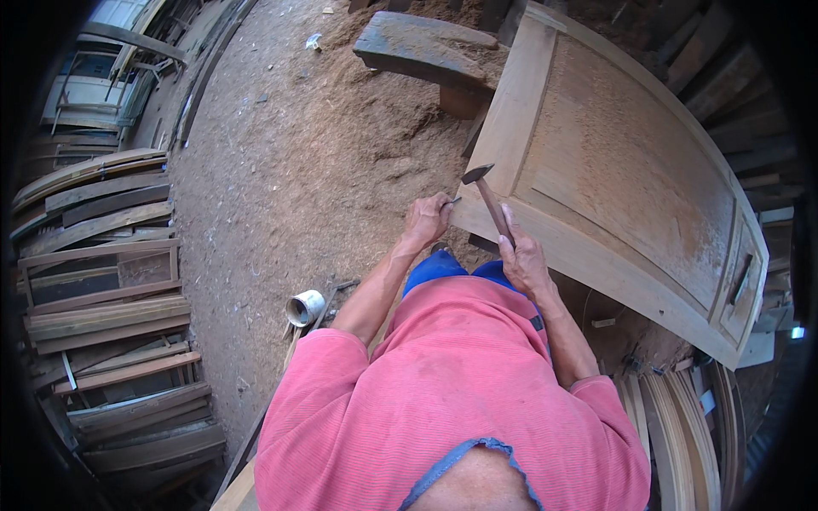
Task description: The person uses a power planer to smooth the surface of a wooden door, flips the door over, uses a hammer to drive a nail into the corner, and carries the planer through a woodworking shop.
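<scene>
A wooden panel door [613,241], dusted with sawdust, lies flat in front of me and to the right. My right hand [525,258] is wrapped round the wooden handle of a hammer [489,200], whose dark metal head is raised over the door's near left corner. Beside that corner, my left hand [428,220] pinches a thin dark nail-like piece [455,200] with its tip at the door's edge. Most of that piece is hidden by the fingers, so its exact kind is unclear.
A thick weathered beam [417,47] supports the door's far left side. Sawdust [341,145] covers the ground. A white can [305,307] stands left of my arm. Stacked planks and frames [106,311] line the left; boards [673,426] lean at lower right. A dark metal piece [742,278] rests on the door.
</scene>
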Motion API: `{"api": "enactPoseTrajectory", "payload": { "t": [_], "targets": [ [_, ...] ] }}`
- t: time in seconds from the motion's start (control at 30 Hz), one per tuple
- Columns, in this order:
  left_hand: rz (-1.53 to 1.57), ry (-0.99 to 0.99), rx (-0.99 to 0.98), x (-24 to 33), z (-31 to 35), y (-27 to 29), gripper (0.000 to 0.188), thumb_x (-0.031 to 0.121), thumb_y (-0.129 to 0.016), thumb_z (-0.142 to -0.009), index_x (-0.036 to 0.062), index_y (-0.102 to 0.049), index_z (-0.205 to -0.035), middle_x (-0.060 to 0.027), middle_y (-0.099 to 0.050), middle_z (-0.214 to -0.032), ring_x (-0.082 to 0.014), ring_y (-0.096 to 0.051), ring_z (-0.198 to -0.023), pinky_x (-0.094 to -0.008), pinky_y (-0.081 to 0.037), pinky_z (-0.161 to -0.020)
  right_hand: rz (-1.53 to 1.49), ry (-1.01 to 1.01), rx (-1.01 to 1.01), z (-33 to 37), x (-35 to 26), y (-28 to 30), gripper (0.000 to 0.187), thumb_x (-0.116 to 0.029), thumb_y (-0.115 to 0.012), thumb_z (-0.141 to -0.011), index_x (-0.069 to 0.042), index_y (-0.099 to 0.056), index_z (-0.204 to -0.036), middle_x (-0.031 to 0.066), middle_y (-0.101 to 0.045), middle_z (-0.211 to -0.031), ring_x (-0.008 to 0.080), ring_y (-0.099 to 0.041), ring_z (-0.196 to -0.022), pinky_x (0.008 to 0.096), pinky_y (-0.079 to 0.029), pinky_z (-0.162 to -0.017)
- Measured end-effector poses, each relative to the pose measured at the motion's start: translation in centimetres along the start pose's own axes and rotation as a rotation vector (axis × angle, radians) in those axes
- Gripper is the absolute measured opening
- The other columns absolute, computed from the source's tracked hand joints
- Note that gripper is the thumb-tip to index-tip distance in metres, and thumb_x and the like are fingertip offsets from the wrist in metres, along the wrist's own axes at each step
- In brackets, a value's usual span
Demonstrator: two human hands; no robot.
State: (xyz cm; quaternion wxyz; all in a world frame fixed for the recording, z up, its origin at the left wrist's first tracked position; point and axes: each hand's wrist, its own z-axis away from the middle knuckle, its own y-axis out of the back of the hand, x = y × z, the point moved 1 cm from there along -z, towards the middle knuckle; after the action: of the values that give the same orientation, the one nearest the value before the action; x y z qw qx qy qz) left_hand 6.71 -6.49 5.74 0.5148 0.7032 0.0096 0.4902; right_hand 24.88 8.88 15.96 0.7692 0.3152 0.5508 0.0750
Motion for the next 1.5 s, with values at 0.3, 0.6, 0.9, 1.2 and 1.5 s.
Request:
{"api": "enactPoseTrajectory", "payload": {
  "t": [0.3, 0.6, 0.9, 1.2, 1.5],
  "targets": [
    [-0.083, 0.033, -0.001, 0.8, -0.2, 0.2, 0.014, 0.020, -0.062, -0.086, 0.0074, -0.067, -0.090, -0.0212, -0.066, -0.076, -0.0418, -0.065, -0.073, -0.0519, -0.052, -0.066, 0.270, -0.011, -0.104, -1.0, 1.4, -0.9, 0.058, -0.017, -0.052, -0.094, -0.012, -0.034, -0.150, 0.0271, -0.063, -0.092, 0.0454, -0.062, -0.082, 0.0512, -0.048, -0.073],
    [-0.023, 0.020, 0.015, 0.9, -0.2, 0.0, 0.013, 0.019, -0.062, -0.085, 0.0064, -0.065, -0.086, -0.0221, -0.065, -0.073, -0.0434, -0.064, -0.071, -0.0527, -0.050, -0.064, 0.172, 0.212, 0.169, -0.2, 2.0, -1.6, 0.057, -0.022, -0.051, -0.095, -0.015, -0.035, -0.149, 0.0264, -0.066, -0.097, 0.0454, -0.064, -0.086, 0.0525, -0.050, -0.075],
    [-0.040, 0.009, -0.007, 0.3, -0.5, 0.4, 0.015, 0.019, -0.062, -0.085, 0.0062, -0.069, -0.088, -0.0220, -0.067, -0.078, -0.0400, -0.066, -0.075, -0.0478, -0.053, -0.068, -0.220, 0.097, 0.135, 0.0, -4.9, 2.1, 0.057, -0.015, -0.053, -0.096, -0.007, -0.035, -0.149, 0.0247, -0.066, -0.095, 0.0361, -0.068, -0.079, 0.0438, -0.051, -0.072],
    [-0.008, 0.082, 0.053, 1.3, -0.6, 1.9, 0.020, 0.019, -0.062, -0.086, 0.0045, -0.072, -0.095, -0.0198, -0.069, -0.086, -0.0345, -0.069, -0.080, -0.0424, -0.053, -0.071, -0.251, -0.019, 0.152, 1.4, -2.8, 1.6, 0.056, -0.012, -0.050, -0.097, -0.004, -0.034, -0.149, 0.0154, -0.062, -0.084, 0.0232, -0.055, -0.064, 0.0343, -0.047, -0.065],
    [0.008, 0.004, 0.054, 0.4, 0.2, 0.0, 0.012, 0.016, -0.064, -0.085, 0.0057, -0.068, -0.089, -0.0220, -0.066, -0.079, -0.0413, -0.066, -0.074, -0.0487, -0.052, -0.067, -0.140, 0.178, 0.228, 1.4, -2.6, 1.3, 0.056, -0.011, -0.051, -0.096, -0.004, -0.034, -0.149, 0.0248, -0.062, -0.121, 0.0328, -0.067, -0.097, 0.0364, -0.049, -0.086]
  ]
}}
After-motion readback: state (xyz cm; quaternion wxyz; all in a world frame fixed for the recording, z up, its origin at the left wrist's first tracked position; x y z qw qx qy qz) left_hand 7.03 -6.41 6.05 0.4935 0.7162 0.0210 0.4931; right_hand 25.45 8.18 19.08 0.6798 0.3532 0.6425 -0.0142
